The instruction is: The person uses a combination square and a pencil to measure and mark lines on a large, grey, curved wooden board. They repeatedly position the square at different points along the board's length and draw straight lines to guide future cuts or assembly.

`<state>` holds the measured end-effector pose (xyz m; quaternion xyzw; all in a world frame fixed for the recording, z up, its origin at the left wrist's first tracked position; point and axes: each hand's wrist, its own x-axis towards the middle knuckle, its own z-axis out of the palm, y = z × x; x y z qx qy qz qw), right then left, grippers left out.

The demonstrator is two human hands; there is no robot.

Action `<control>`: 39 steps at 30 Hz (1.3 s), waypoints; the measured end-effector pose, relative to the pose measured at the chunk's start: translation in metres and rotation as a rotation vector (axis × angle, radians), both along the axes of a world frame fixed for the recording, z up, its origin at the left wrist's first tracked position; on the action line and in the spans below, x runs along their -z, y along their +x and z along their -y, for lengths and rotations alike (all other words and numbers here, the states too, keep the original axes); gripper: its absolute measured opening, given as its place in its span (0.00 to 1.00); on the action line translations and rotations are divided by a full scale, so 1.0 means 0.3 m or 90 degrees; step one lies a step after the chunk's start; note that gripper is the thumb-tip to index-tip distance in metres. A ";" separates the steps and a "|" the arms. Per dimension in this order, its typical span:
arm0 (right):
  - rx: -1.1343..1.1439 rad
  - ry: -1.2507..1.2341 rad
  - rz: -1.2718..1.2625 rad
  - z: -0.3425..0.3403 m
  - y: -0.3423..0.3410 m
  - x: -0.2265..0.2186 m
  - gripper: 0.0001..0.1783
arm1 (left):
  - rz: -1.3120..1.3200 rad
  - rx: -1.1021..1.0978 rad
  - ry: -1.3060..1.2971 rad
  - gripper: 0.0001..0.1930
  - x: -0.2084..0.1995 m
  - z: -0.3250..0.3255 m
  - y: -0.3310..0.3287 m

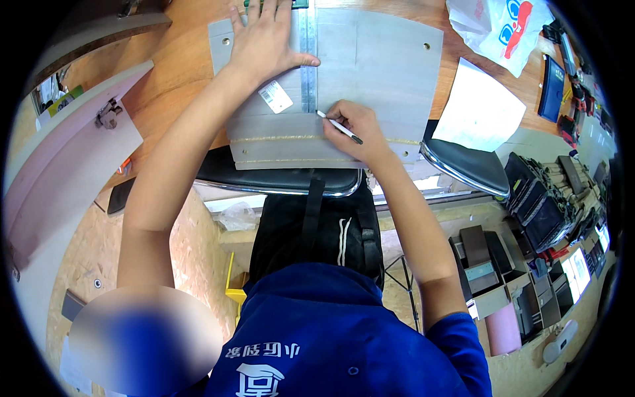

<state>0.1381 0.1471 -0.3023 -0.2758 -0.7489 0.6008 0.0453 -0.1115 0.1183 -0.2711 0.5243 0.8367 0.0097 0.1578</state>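
Observation:
A grey board [380,73] with small round holes near its corners lies on the wooden table. Across it runs a metal ruler [309,89], pointing away from me. My left hand [263,41] is spread flat over the board, its thumb resting on the ruler and its fingers reaching toward a green thing [299,3] at the far end. In my right hand [356,126] is a white pen [338,126] with a black end, its tip at the ruler's near end. Beside the ruler, a white barcode label [275,96] is stuck on the board.
A sheet of paper [481,106] and a white plastic bag [506,30] lie to the right, near a dark blue booklet [551,89]. Black stools [278,173] stand at the near table edge. A pale panel with a hinge [73,152] is at left. Tool bags [546,198] sit lower right.

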 end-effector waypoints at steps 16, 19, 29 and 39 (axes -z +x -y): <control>-0.013 0.006 -0.021 -0.003 0.001 0.004 0.08 | -0.079 0.137 0.111 0.42 0.100 0.096 0.015; -0.017 0.009 -0.018 -0.003 -0.002 -0.001 0.07 | -0.074 0.135 0.056 0.46 0.079 0.098 0.023; -0.004 0.008 -0.016 -0.002 -0.008 0.005 0.07 | -0.032 0.109 -0.039 0.60 0.048 0.083 0.051; -0.011 0.011 -0.018 -0.076 -0.077 0.005 0.07 | -0.021 0.100 -0.045 0.61 0.037 0.079 0.053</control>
